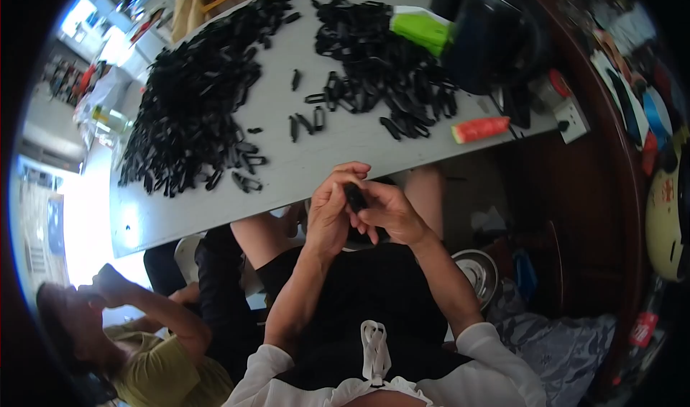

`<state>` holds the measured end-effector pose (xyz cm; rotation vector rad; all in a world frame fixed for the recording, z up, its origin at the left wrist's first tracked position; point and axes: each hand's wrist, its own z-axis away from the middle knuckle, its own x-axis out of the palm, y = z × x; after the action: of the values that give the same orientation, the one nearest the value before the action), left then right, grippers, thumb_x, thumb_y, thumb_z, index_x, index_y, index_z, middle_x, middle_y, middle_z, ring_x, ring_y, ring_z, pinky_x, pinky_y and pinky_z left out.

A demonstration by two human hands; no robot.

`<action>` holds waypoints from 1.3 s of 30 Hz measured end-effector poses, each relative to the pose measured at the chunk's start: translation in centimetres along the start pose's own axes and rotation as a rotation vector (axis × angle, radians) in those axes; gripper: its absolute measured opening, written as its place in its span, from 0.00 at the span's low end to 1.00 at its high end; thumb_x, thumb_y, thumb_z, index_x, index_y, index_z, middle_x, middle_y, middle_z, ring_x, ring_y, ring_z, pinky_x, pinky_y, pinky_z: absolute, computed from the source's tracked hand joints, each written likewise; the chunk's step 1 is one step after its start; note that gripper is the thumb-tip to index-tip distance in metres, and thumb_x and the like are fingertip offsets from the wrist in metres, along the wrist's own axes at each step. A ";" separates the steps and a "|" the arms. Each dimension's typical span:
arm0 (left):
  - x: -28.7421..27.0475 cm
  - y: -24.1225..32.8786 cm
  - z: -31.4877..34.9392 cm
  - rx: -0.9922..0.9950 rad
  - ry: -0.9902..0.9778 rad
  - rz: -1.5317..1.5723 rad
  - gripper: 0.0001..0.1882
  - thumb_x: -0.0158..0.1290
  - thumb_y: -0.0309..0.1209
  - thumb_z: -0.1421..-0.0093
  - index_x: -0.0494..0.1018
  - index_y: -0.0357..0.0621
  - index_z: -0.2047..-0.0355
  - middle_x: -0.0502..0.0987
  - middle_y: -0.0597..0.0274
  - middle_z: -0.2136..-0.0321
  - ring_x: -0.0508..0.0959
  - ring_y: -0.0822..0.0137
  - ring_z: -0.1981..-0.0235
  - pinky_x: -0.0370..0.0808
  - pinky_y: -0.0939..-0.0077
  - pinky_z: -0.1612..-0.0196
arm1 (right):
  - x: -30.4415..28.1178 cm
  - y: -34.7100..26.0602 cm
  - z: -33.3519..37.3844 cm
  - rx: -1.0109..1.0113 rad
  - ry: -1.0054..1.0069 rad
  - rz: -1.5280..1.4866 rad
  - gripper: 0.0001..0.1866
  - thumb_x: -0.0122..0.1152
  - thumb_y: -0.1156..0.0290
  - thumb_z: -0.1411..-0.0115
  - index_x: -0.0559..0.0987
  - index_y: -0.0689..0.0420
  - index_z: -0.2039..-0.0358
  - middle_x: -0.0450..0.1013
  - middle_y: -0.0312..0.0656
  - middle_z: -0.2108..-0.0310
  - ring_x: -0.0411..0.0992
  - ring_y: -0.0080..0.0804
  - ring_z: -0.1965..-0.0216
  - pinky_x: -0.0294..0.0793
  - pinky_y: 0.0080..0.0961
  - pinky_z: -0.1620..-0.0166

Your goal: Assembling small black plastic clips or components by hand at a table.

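Note:
In front of the table's near edge, over my lap, my left hand (pixel 330 209) and my right hand (pixel 394 211) meet around a small black elongated piece (pixel 353 197). The fingers of both hands are closed on it and hide part of its shape. On the grey-white table (pixel 287 170) lies a large heap of similar black pieces (pixel 194 98) at the left. A second heap (pixel 374 55) spreads at the back right. Between the heaps are a few loose pieces (pixel 305 123), some of them narrow open loops.
At the right stand a black kettle-like vessel (pixel 492 37) and a white socket block (pixel 573 121). A red elongated thing (pixel 481 129) lies near the edge, a green-and-white packet (pixel 422 29) behind it. Another person (pixel 154 349) sits at my left, one hand raised to the mouth.

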<state>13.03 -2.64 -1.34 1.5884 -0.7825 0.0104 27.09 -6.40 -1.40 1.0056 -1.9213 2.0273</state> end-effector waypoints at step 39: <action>9.1 -7.3 -10.1 -0.190 -0.175 -0.165 0.23 0.51 0.12 0.47 0.61 0.30 0.50 0.73 0.52 0.58 0.76 0.64 0.56 0.74 0.74 0.52 | -15.5 -11.4 7.8 -0.520 1.026 0.517 0.09 0.50 0.71 0.36 0.73 0.63 0.64 0.71 0.38 0.75 0.68 0.20 0.80 0.69 0.14 0.82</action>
<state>27.81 1.73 -1.76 1.4808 -0.7612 -0.3169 47.87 -7.03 -1.39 -0.6130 -1.9318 1.5301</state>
